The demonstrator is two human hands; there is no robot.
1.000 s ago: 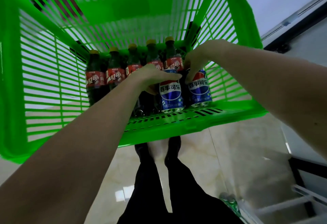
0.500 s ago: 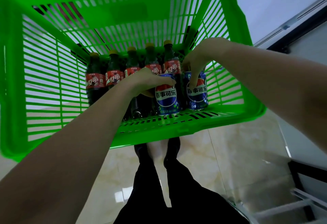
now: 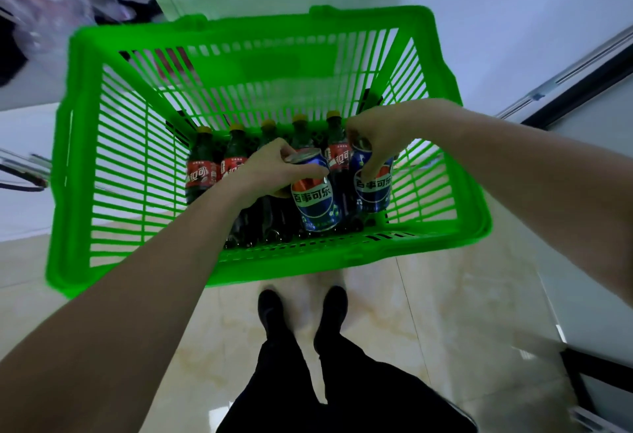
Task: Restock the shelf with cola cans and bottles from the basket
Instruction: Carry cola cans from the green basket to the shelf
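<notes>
Two blue cola cans sit near the middle of the frame, inside the green basket (image 3: 85, 145), and each is gripped from above. The left can (image 3: 317, 199) is held by the left hand (image 3: 274, 169), whose fingers curl over its silver top and down its side; it tilts slightly and stands in front of the bottles. The right can (image 3: 371, 182) is pinched near its rim by the right hand (image 3: 380, 131), thumb and fingers wrapped round the upper part. Both cans are close together, just right of centre, with one bottle's red label showing between them.

Behind and to the left of the cans stands a row of dark cola bottles (image 3: 202, 165) with red labels and yellow caps (five caps can be counted), lined up along the basket's floor from centre left toward the right hand. The basket fills the upper middle of the frame, its slatted walls showing pale floor through them.

Below the basket, at the bottom centre, are the person's dark trousers and black shoes (image 3: 270, 309) on glossy beige floor tiles (image 3: 445, 312). A blurred plastic bag (image 3: 51, 4) occupies the upper left corner, and a dark-framed panel runs along the right edge.
</notes>
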